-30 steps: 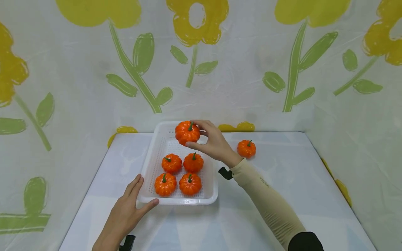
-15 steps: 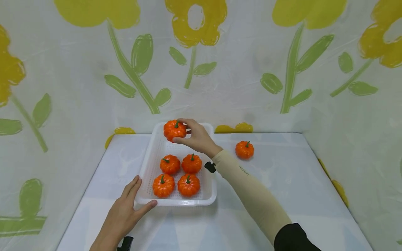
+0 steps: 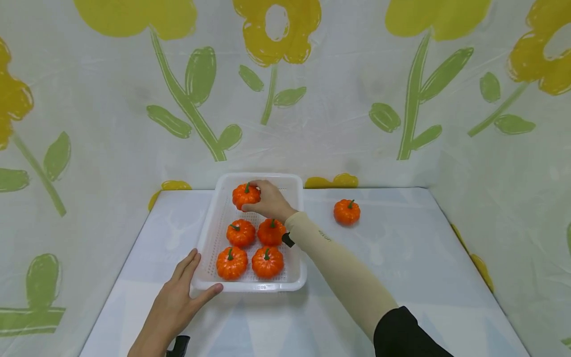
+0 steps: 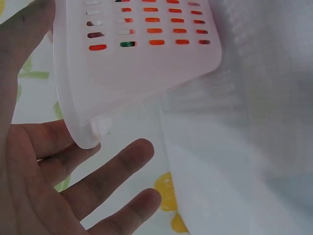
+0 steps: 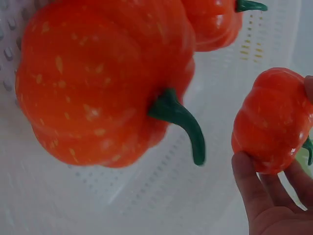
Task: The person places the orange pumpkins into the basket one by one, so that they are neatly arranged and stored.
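Observation:
In the head view my right hand (image 3: pixel 269 202) grips a small orange pumpkin (image 3: pixel 246 196) with a green stem, over the far left part of a white plastic basket (image 3: pixel 202 258). The right wrist view shows fingers and thumb around this pumpkin (image 5: pixel 271 122). Several similar pumpkins sit in the near half of the basket, one of them at the front left (image 3: pixel 232 264). My left hand (image 3: pixel 176 295) is at the basket's near left corner, fingers spread along its side and thumb at the front rim. In the left wrist view some fingers touch the basket's rim (image 4: pixel 73 117) while others extend free.
Another orange pumpkin (image 3: pixel 347 212) lies on the pale table (image 3: pixel 392 258), right of the basket. Behind the table hangs a whitish wall cover (image 3: pixel 339 124) with yellow flowers. My right forearm (image 3: pixel 343 272) crosses the basket's right edge.
My right hand has carried its pumpkin leftward, then lowered it toward the far left of the basket. The left hand stays at the corner.

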A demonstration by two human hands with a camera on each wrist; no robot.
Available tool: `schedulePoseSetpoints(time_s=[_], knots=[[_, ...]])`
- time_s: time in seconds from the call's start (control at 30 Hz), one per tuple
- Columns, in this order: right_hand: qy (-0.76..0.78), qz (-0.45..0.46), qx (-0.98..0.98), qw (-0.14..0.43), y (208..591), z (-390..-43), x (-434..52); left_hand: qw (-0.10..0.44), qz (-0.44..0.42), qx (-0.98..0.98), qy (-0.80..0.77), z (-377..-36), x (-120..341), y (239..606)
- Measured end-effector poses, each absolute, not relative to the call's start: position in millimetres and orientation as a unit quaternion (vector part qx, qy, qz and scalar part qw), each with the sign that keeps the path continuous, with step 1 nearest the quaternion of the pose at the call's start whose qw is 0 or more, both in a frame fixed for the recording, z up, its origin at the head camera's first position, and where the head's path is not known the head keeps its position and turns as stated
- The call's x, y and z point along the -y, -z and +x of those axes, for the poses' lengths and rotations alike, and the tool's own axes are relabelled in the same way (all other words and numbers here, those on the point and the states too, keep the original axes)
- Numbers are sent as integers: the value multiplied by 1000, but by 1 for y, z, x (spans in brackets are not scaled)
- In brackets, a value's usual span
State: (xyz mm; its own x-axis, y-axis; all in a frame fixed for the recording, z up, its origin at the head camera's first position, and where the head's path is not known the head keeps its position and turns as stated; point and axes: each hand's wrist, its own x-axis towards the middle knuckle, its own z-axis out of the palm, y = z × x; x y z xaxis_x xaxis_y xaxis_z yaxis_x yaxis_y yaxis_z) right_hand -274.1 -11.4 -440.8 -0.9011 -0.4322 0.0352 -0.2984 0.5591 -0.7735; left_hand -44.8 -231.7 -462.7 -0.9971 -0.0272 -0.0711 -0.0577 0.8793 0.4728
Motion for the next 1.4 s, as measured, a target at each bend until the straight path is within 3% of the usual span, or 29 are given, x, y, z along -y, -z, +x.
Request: schedulePoseSetpoints(time_s=[0.5,1.4], knots=[[362,-189,-907,99,469,-286,20,33,-23,-969,-244,-47,230,462],[333,-162,-917,149,474,-282,32,33,-30,-967,-250,-46,233,463]])
